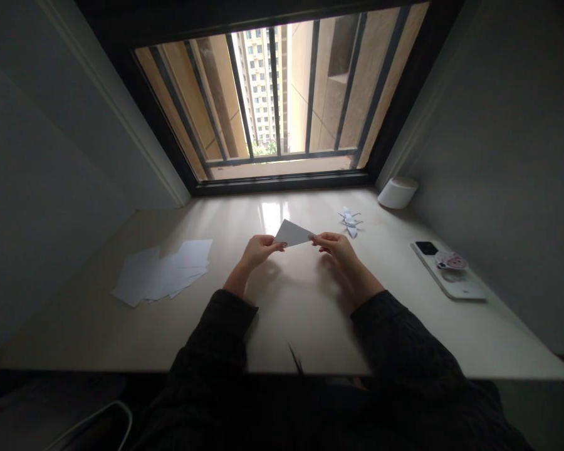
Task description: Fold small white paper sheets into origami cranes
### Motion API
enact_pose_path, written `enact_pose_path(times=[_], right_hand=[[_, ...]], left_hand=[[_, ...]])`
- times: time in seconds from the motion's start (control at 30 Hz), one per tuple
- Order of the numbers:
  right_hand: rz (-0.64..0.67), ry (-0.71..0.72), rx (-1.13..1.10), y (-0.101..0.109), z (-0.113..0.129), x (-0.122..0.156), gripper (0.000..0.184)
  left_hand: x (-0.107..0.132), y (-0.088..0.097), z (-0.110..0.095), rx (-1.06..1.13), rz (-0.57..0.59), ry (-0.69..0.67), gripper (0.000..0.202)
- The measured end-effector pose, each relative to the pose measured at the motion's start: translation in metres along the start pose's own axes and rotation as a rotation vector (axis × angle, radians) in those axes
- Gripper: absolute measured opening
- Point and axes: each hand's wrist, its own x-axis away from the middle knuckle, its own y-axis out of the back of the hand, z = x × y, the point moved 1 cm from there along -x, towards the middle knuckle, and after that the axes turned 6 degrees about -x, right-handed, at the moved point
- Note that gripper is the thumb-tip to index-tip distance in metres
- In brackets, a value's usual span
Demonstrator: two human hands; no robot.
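Note:
Between my left hand [258, 250] and my right hand [336, 250] I hold a white paper triangle [292, 233] by its two ends, pinched between fingers and thumbs. It looks like a folded sheet, held a little above the cream tabletop [291, 319]. A small folded white paper crane [350, 221] stands on the table just beyond my right hand. To the left of my left hand lie several loose white paper sheets [162, 272], overlapping.
A phone [446, 272] in a pale case with a round pig-faced grip lies at the right. Behind it stands a white cylindrical object [397, 192]. Walls flank the table, and a barred window [282, 94] backs it. A small dark pointed shape [295, 358] shows near the front edge.

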Motion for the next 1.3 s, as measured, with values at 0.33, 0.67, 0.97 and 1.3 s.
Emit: enact_pose_path(times=[0.33,0.67,0.97,1.3], right_hand=[[0.014,-0.074,-0.020,-0.001,0.005,0.003,0.030],[0.028,0.164,0.077,-0.005,-0.003,-0.001,0.046],[0.166,0.162,0.426,-0.012,-0.009,0.006,0.039],[0.106,0.222,0.361,-0.018,-0.005,0.009,0.036]], left_hand=[[-0.002,0.004,0.006,0.006,0.069,0.003,0.037],[-0.001,0.004,0.008,-0.087,-0.005,0.005,0.032],[0.002,0.001,0.006,-0.299,-0.069,-0.034,0.025],[-0.004,-0.013,0.010,0.198,-0.275,0.059,0.045]])
